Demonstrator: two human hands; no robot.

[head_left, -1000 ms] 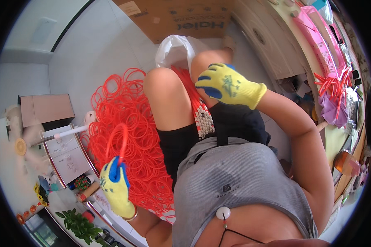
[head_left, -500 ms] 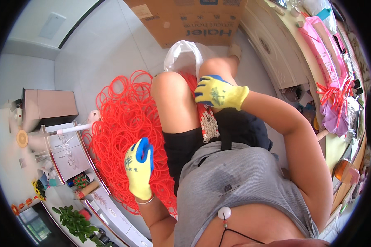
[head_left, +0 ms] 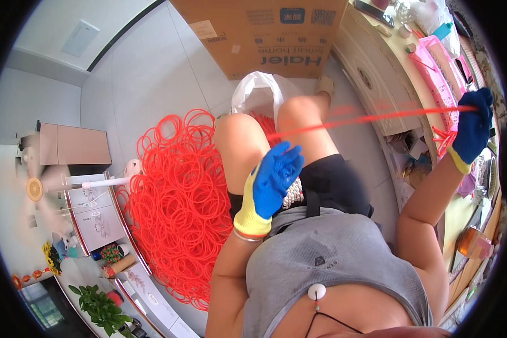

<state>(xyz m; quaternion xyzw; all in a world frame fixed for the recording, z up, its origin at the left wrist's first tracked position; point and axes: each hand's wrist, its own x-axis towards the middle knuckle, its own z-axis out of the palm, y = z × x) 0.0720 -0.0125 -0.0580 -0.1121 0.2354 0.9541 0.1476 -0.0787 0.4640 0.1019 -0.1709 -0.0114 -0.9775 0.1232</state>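
Note:
My right hand [head_left: 472, 127], in a yellow glove with a blue coated palm, is raised at the far right, closed on a red plastic cord [head_left: 377, 117]. The cord stretches, blurred, leftward over my knees to just above my left fingertips. My left hand [head_left: 273, 180], gloved alike, hovers over my lap with its fingers loosely bent and apart, and no object shows in it. Behind it a pale beaded strip [head_left: 293, 193] lies between my thighs, partly hidden. Further red cords [head_left: 263, 120] lie between my knees, by a white plastic bag [head_left: 248, 93].
A large heap of red rings [head_left: 177, 208] covers the floor at left. Beyond my knees stands a cardboard box [head_left: 265, 42]. A cluttered counter [head_left: 388, 36] with a pink basket [head_left: 436, 73] runs along the right. A fan [head_left: 35, 189] and a drawer cabinet [head_left: 98, 222] are at left.
My right hand has swung from between my knees out to the far right, drawing the red cord with it. My left hand has moved from above the rings rightward to my lap.

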